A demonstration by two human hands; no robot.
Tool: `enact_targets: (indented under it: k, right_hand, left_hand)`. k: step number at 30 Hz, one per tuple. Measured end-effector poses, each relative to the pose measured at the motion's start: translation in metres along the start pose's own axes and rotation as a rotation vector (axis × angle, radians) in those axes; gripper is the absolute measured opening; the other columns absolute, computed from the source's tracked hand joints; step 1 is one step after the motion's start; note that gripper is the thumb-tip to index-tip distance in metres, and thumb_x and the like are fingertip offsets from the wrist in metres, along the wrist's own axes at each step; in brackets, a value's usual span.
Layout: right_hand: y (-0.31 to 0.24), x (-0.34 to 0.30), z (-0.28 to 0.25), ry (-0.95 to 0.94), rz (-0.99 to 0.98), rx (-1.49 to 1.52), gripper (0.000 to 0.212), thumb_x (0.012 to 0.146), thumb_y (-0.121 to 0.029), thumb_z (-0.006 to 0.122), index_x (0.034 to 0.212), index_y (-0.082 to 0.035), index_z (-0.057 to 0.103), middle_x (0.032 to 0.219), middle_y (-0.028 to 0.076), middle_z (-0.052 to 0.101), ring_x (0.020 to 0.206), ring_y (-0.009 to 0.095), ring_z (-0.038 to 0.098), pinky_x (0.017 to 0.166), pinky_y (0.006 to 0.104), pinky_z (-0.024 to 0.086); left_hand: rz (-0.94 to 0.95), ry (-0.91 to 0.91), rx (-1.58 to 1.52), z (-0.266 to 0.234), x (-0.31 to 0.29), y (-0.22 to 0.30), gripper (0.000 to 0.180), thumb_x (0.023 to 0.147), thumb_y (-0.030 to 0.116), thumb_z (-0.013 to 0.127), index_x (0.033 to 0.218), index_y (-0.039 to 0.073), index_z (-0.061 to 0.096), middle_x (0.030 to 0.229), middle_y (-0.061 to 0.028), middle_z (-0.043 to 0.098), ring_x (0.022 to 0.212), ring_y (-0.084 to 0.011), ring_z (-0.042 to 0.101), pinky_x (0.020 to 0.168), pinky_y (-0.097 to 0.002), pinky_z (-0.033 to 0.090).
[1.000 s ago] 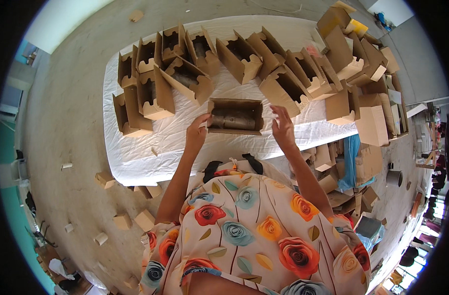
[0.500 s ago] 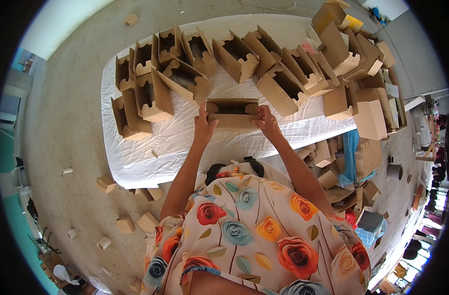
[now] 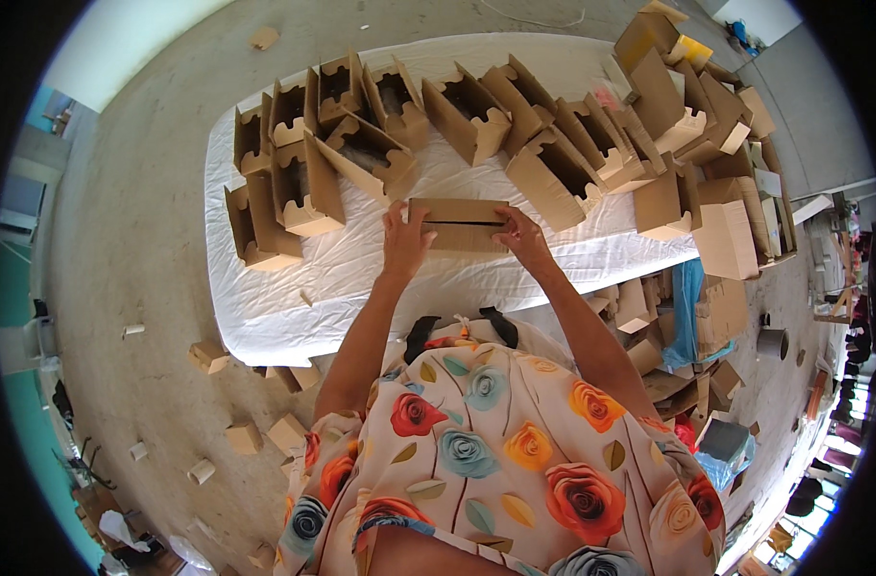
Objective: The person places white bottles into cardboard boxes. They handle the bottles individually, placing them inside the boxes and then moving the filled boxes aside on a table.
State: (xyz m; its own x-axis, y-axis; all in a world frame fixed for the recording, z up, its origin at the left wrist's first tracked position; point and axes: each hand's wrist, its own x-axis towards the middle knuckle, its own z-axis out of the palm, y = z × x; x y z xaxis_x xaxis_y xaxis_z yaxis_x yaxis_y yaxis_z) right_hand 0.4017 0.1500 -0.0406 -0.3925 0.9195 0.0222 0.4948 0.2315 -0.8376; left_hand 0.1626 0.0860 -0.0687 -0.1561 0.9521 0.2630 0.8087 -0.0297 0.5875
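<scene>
Gripping the cardboard box (image 3: 463,239) by its ends, left hand (image 3: 405,242) and right hand (image 3: 526,240) curl fingers over its flaps — gaping moments ago, now just a slit — on the white-covered table (image 3: 265,300), open boxes (image 3: 478,136) standing beyond.

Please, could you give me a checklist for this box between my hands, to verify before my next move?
1. Left hand touching the left end of the box: ok.
2. Right hand touching its right end: ok.
3. Top flaps meeting fully: not ok, a dark gap shows between them.
4. Contents in place: cannot tell, the flaps hide the inside.
5. Box resting on the white cloth: cannot tell, the view is from above.
</scene>
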Motion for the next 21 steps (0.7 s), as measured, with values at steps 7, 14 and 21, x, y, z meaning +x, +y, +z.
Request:
enact_targets:
  k: [7, 14, 21]
  right_hand:
    - [0.01, 0.0, 0.002, -0.025, 0.055, -0.018, 0.054, 0.068, -0.012, 0.071, 0.118, -0.015, 0.053, 0.083, 0.005, 0.044, 0.071, 0.014, 0.046, 0.069, 0.0272, 0.044]
    - [0.017, -0.014, -0.002, -0.108, 0.052, 0.082, 0.053, 0.072, -0.012, 0.068, 0.121, -0.009, 0.049, 0.097, 0.01, 0.051, 0.082, 0.017, 0.053, 0.075, 0.0294, 0.046]
    - [0.017, -0.041, -0.007, 0.02, 0.149, 0.241, 0.043, 0.077, -0.003, 0.063, 0.118, -0.007, 0.051, 0.103, 0.011, 0.053, 0.086, 0.017, 0.057, 0.075, 0.0289, 0.049]
  left_hand:
    - [0.39, -0.289, 0.29, -0.01, 0.025, 0.011, 0.061, 0.053, 0.021, 0.077, 0.103, 0.011, 0.044, 0.121, -0.0163, 0.036, 0.112, -0.0368, 0.037, 0.086, -0.0487, 0.038]
    - [0.255, -0.292, 0.257, -0.018, 0.002, 0.016, 0.069, 0.048, 0.023, 0.078, 0.108, 0.012, 0.045, 0.113, -0.0169, 0.04, 0.109, -0.0347, 0.04, 0.078, -0.0513, 0.042]
    - [-0.266, -0.029, 0.034, -0.095, -0.11, -0.005, 0.071, 0.052, 0.029, 0.079, 0.11, 0.008, 0.045, 0.104, -0.0155, 0.045, 0.102, -0.0342, 0.044, 0.081, -0.0419, 0.044]
